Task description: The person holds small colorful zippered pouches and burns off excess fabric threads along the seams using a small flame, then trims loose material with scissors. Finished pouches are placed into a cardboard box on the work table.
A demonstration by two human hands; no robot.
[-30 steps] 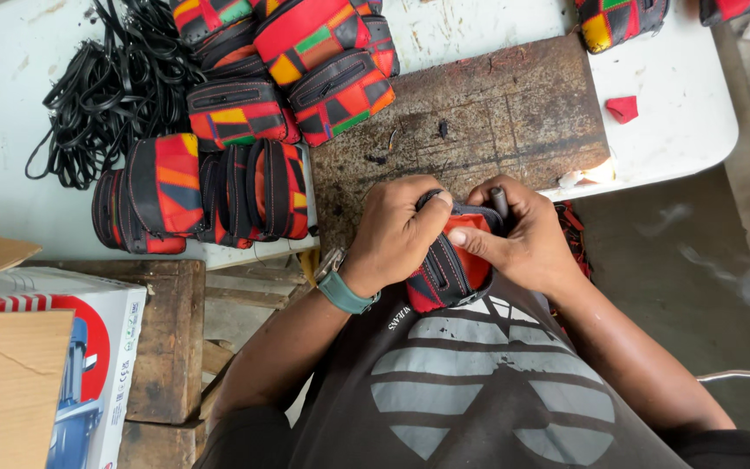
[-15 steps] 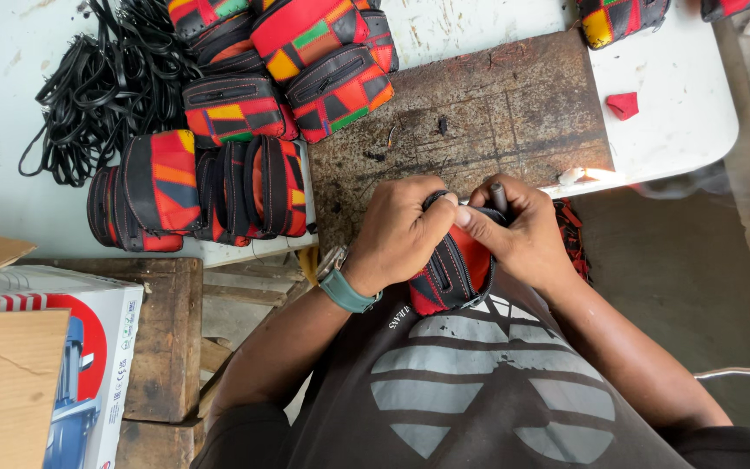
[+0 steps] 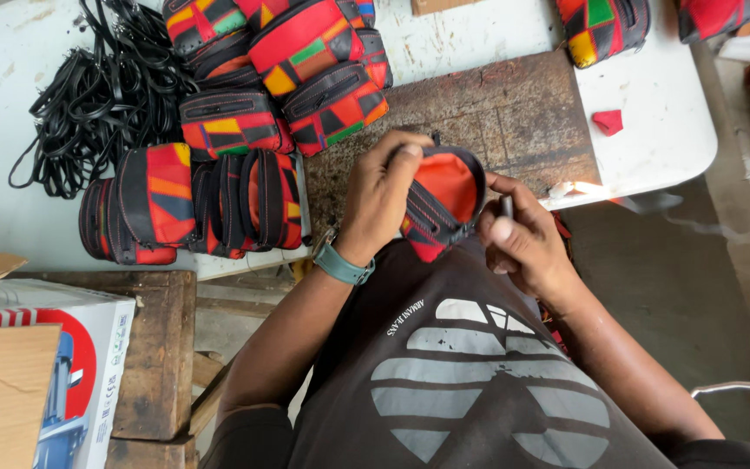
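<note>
I see left hand (image 3: 384,195) gripping pouch (image 3: 440,204) rim, mouth held open to expose lining. Right hand (image 3: 518,239) pinches small dark tool (image 3: 507,206) just beside. Finished bags (image 3: 245,122) stacked far left.

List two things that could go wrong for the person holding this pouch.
The small dark tool pinched in the right hand sits close to the left hand gripping the pouch, so a slip might nick fingers. The pouch is held above the lap, off the table, and could drop.

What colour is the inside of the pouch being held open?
Orange-red lining, seen in the head view inside the pouch, held by the left hand.
</note>
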